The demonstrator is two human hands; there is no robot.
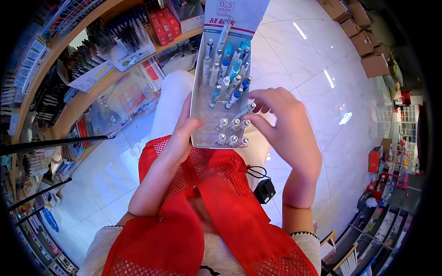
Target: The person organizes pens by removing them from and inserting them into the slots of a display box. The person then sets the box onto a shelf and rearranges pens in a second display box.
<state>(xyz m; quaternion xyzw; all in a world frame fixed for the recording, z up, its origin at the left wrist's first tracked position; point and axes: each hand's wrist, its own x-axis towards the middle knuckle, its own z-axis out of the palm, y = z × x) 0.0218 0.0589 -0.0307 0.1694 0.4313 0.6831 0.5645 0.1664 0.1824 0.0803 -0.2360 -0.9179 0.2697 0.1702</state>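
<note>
A white display box (198, 101) of pens lies tilted across my lap, its printed lid panel (237, 14) raised at the far end. Blue, teal and clear pens (235, 97) stand in its far part, and several clear pens with silver tips (234, 139) are in the near rows. My left hand (185, 133) holds the box by its left side, thumb over the edge. At the right edge, my right hand (281, 117) has its thumb and fingers around the top of a clear pen (250, 107); the fingertips are partly hidden.
Curved wooden shelves (110, 76) with pens and boxes run along the left. Cardboard boxes (363, 39) are stacked at the upper right. More stocked shelves (382, 230) stand at the lower right. A black adapter with a cable (264, 191) is beside my right forearm.
</note>
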